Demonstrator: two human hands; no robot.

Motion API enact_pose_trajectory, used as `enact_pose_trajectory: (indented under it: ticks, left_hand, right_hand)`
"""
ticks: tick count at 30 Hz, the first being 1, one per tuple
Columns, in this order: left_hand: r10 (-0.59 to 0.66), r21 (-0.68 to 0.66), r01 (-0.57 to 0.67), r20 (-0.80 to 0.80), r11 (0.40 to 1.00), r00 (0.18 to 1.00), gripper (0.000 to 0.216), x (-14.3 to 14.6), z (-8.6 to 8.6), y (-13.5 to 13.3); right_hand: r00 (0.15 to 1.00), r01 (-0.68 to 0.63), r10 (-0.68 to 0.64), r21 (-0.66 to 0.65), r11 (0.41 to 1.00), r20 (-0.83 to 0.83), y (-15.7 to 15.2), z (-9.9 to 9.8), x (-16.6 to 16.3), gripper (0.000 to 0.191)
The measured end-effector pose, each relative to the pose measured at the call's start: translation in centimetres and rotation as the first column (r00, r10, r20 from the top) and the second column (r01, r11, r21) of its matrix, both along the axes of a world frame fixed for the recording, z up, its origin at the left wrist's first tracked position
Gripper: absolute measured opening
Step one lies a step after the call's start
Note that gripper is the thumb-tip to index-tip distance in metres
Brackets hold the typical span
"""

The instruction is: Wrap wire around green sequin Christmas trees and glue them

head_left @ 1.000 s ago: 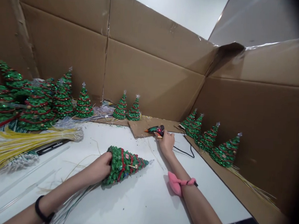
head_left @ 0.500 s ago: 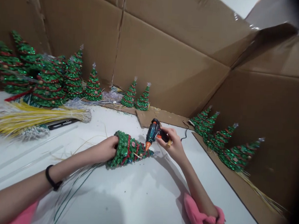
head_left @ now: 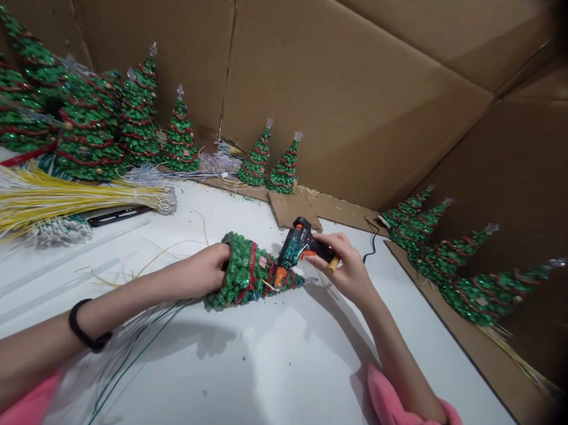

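Open tabletop (head_left: 235,389) ran toward 6 o'clock, to near edge. Tree (head_left: 242,271) lay centrally, long axis sideways, tip at 3 o'clock. Right hand (head_left: 347,267) clamped glue gun (head_left: 291,248); left hand (head_left: 203,268) inside tree, couldn't tell grip.

Left hand (head_left: 208,271) partly hidden inside the lying tree (head_left: 240,271) (fingers out of sight), leftmost tree (head_left: 10,107) cropped by the edge

Two hands (head_left: 204,269) (head_left: 348,269), one glue gun (head_left: 291,248)
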State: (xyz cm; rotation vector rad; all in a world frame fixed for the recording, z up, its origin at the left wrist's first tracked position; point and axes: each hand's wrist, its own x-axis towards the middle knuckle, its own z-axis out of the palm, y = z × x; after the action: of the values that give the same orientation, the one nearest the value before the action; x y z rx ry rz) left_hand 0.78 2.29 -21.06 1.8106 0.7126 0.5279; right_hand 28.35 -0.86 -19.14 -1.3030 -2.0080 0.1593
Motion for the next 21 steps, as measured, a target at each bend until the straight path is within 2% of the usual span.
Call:
enact_pose_trajectory:
  ticks: [3,7,14,21]
  left_hand:
    - [0.016,0.014,-0.015,-0.024,1.000,1.000,0.016,-0.10,0.03,0.01]
    - [-0.001,-0.004,0.001,-0.072,1.000,0.997,0.023,-0.04,0.43,-0.17]
    - [-0.027,-0.007,0.027,-0.025,1.000,0.999,0.035,0.11,0.77,-0.28]
    - [-0.024,0.005,0.024,-0.040,1.000,0.999,0.030,0.19,0.83,-0.17]
  right_hand:
    - [1.000,-0.007,0.007,0.004,1.000,-0.002,0.15,-0.14,0.21,0.038]
    - [1.000,-0.029,0.029,0.010,1.000,0.001,0.24,-0.20,0.41,0.036]
    - [0.999,-0.034,0.034,0.023,0.999,-0.001,0.10,-0.02,0.31,0.034]
    - [0.999,-0.045,0.045,0.014,0.999,0.003,0.22,-0.19,0.41,0.035]
